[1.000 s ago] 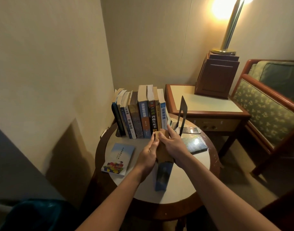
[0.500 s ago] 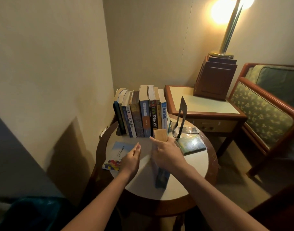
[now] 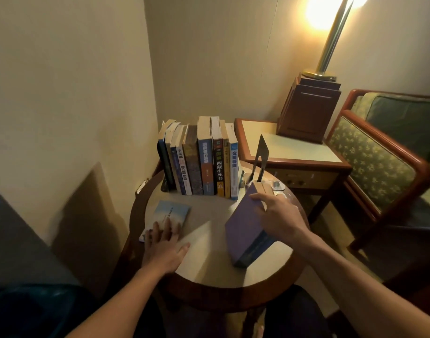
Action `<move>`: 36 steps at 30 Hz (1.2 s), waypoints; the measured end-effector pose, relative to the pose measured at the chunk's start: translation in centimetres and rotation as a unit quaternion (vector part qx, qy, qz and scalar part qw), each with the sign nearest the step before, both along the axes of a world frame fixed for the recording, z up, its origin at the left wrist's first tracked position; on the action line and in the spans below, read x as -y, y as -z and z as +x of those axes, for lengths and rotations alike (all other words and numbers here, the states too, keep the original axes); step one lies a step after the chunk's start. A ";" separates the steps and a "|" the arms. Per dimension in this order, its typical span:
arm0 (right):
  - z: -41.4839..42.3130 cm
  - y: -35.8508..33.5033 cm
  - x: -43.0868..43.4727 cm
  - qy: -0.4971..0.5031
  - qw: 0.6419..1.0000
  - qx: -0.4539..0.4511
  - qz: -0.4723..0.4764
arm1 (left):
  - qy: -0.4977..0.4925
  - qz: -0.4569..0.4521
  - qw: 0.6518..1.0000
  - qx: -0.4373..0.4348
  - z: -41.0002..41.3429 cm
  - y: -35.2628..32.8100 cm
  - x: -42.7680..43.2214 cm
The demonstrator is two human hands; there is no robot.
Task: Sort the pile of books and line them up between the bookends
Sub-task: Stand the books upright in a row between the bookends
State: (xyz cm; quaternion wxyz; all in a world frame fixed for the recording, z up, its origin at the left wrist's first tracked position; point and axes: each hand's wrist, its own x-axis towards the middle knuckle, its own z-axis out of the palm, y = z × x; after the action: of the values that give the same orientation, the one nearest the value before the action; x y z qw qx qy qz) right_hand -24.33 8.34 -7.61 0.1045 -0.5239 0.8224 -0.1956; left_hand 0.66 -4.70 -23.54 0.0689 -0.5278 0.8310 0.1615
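Gripping purple book (image 3: pixel 243 236): right hand (image 3: pixel 278 213); left hand (image 3: pixel 164 247) flat.

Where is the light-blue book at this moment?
In the head view, the light-blue book lies flat on the left side of the round table, in front of the row of standing books, under the fingers of the left hand.

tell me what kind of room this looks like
Likely a hotel room or lounge corner, though not certain: an upholstered wooden armchair, a lit brass lamp above a square end table, and a small round table with a row of books.
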 end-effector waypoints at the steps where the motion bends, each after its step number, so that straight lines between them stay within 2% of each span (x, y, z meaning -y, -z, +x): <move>1: -0.5 -0.2 -0.1 0.003 1.000 -0.009 -0.007 | -0.002 -0.004 1.000 0.002 0.1 0.3 -0.1; 5: -2.3 -1.9 0.3 0.014 0.996 -0.058 -0.065 | -0.017 -0.038 0.999 -0.011 -0.4 1.1 -0.3; 11: -4.2 -5.0 4.6 0.003 0.982 -0.127 -0.138 | -0.038 -0.042 0.998 -0.026 -1.5 1.3 0.7; 21: -5.2 -3.7 13.0 -0.004 0.986 -0.155 -0.057 | -0.029 -0.127 0.988 -0.077 -1.9 2.6 1.7; 27: -5.7 -2.1 16.5 -0.012 0.995 -0.098 -0.024 | -0.033 -0.116 0.991 -0.060 -2.1 2.2 2.0; 31: -6.5 -1.8 18.1 -0.042 0.995 -0.073 0.062 | -0.012 -0.117 0.992 -0.051 -2.5 2.3 2.3; 36: -8.4 -1.1 18.9 -0.046 0.994 0.032 0.096 | -0.007 -0.112 0.993 -0.046 -2.8 2.3 2.7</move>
State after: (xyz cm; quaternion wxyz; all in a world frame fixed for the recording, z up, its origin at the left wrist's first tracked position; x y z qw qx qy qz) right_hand -32.76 -10.59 -6.47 0.1893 -0.5424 0.8085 -0.1275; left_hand -2.11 -7.36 -25.84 -0.0299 -0.5304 0.8422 0.0924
